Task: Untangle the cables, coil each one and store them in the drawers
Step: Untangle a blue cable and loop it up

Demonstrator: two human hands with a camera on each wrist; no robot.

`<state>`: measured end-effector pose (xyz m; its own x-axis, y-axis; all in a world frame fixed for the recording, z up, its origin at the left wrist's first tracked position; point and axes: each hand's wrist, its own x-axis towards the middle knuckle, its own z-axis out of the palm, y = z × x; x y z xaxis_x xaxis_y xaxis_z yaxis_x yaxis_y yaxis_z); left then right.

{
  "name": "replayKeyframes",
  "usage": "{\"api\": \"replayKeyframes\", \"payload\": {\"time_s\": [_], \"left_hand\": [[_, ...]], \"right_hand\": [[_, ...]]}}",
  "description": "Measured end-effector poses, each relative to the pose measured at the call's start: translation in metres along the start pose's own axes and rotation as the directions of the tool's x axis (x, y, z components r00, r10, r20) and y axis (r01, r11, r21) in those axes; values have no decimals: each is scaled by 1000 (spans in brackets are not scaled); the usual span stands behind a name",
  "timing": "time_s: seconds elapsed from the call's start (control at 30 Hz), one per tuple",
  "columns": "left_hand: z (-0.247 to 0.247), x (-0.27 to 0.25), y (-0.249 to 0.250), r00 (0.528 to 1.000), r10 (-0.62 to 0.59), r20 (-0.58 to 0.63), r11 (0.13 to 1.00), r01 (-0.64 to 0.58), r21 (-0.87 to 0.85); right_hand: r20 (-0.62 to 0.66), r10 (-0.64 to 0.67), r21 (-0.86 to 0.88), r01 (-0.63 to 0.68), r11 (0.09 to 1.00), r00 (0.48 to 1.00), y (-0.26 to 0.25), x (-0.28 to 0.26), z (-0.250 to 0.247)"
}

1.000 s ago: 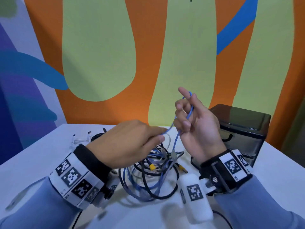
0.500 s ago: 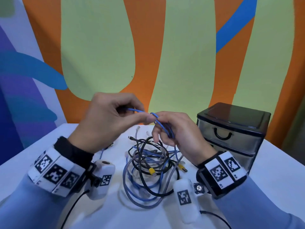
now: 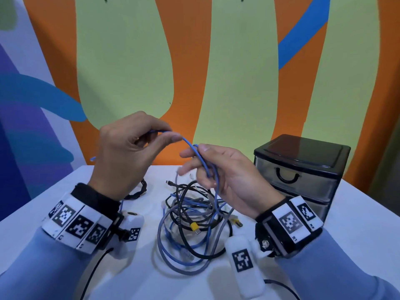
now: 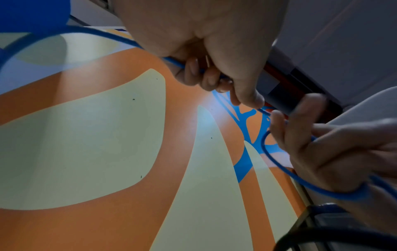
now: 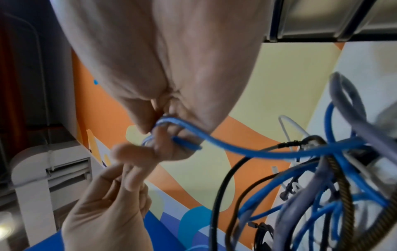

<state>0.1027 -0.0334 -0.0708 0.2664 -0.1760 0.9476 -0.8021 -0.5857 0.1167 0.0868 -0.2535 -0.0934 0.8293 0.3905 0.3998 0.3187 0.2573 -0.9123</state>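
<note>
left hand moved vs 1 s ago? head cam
Yes. The left hand has risen: a second ago it was low over the cable pile on the table; now it pinches the blue cable against the wall mural.

1. Blue cable (image 3: 190, 146): its run inside the left hand (image 3: 125, 152) is hidden by the curled fingers in the head view; how far it reaches past the palm cannot be told.
2. Right hand (image 3: 225, 174): number of blue loops in its grip unclear, strands overlap and blur.
3. Tangled pile (image 3: 194, 226) on the table (image 3: 346, 245): which strand belongs to which cable cannot be traced; right-wrist view of it is motion-blurred.
4. Drawer unit (image 3: 303, 176): lower drawer partly hidden behind the right wrist band; contents not readable through the smoky fronts.
5. Black braided cable (image 3: 138, 191): mostly covered by the left wrist.
6. Left-wrist view: right hand cut off by the frame edge.
</note>
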Motion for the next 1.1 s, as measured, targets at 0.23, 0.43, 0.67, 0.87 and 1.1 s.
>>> {"api": "replayKeyframes", "payload": {"time_s": [0.23,0.43,0.67,0.87,1.1], "left_hand": [[-1,1,-3,995,24,-99,999,-20,41],[3,-2,-4,997,46,-59,986,-36,162],[16,-8,-4,983,-110,149,985,88,147],[25,-18,20,763,-68,643,990,-30,140],[10,-2,38,886,-63,459,961,178,-211]], "right_hand": [[108,23,52,-29,998,994,-1,-2,0],[139,68,188,-94,978,988,-2,0,3],[82,18,377,-48,925,996,-5,3,4],[-309,-73,399,199,895,948,2,11,-6],[-267,-26,-139,-12,990,963,16,14,-7]]}}
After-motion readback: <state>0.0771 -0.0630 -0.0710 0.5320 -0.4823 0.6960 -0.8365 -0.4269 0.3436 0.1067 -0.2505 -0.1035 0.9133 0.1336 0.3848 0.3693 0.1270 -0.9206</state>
